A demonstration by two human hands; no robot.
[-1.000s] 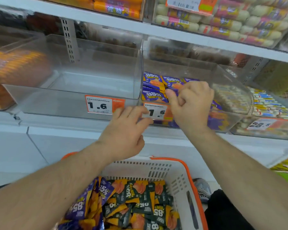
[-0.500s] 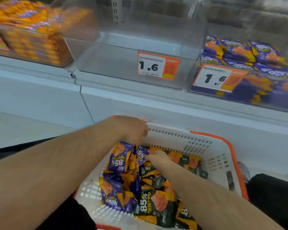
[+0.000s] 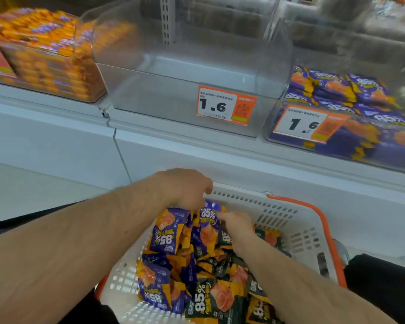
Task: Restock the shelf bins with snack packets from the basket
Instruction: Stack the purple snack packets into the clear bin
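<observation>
A white basket (image 3: 297, 220) with an orange rim sits low in front of me, filled with purple-and-orange snack packets (image 3: 166, 232) and dark green ones (image 3: 215, 300). My left hand (image 3: 185, 188) is at the basket's far left edge, fingers curled down onto the top of a purple packet (image 3: 209, 212). My right hand (image 3: 235, 224) pinches the same packet from the right. Above, a clear shelf bin (image 3: 185, 90) holds nothing, and the bin to its right (image 3: 351, 136) holds purple packets.
A bin of orange packets (image 3: 45, 57) stands at the upper left. Orange price tags reading 1.6 (image 3: 225, 106) hang on the two bin fronts. The white shelf ledge (image 3: 197, 146) juts out just above the basket. A dark trouser leg (image 3: 384, 288) is at the right.
Both hands left the right shelf bin and dropped into the basket. In the last half second they closed in on one purple packet at the top of the pile.
</observation>
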